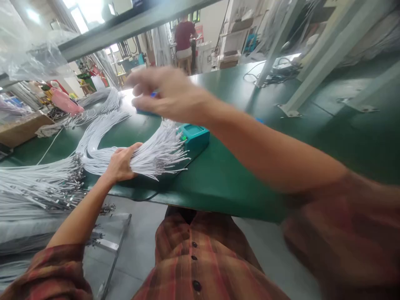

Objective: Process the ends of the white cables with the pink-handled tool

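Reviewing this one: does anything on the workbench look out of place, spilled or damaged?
Nothing looks plainly spilled or damaged. The one untidy spot is the loose tangle of cables beside a metal post, unlike the gathered white wires in the left hand. The right hand is motion-blurred.

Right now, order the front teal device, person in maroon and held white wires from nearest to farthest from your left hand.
1. Held white wires: in the left hand.
2. Front teal device: just to the right.
3. Person in maroon: across the room.
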`<state>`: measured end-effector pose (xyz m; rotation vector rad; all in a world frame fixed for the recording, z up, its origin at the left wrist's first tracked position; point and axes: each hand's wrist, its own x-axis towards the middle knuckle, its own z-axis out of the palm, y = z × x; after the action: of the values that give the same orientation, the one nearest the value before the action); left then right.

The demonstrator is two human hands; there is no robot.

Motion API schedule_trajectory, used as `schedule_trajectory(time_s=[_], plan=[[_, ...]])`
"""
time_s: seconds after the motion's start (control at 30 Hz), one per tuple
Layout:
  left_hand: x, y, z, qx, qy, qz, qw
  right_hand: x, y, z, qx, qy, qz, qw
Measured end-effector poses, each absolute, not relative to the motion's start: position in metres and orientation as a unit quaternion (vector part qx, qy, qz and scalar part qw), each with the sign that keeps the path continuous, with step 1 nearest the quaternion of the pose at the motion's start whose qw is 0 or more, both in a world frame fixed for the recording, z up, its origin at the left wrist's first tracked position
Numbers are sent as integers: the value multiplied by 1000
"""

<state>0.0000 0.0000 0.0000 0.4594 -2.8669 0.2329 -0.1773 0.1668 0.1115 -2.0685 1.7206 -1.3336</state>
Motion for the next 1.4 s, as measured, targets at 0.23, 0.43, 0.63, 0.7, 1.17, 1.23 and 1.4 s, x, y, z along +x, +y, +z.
schedule_trajectory(time_s=[0.23,0.43,0.63,0.7,1.17,1.23,1.4], plan=[[18,-27,72,214,-929,42,299,-126,198,-6,-397,422,-472,664],[43,-42,96,261,-864,12,431,-97,107,-55,-346,460,-566,590],[57,-62,111,282,-835,-41,470,-123,47,-28,-411,507,-629,422],[52,-62,113,287,-836,-42,465,-132,31,-11,-451,483,-651,373],[11,-116,135,52,-924,-266,269,-129,-63,96,-543,171,-797,201],[9,-135,154,62,-890,-324,316,-124,-78,138,-579,173,-774,188],[14,-169,212,98,-685,-474,545,-107,-117,282,-762,154,-594,208]])
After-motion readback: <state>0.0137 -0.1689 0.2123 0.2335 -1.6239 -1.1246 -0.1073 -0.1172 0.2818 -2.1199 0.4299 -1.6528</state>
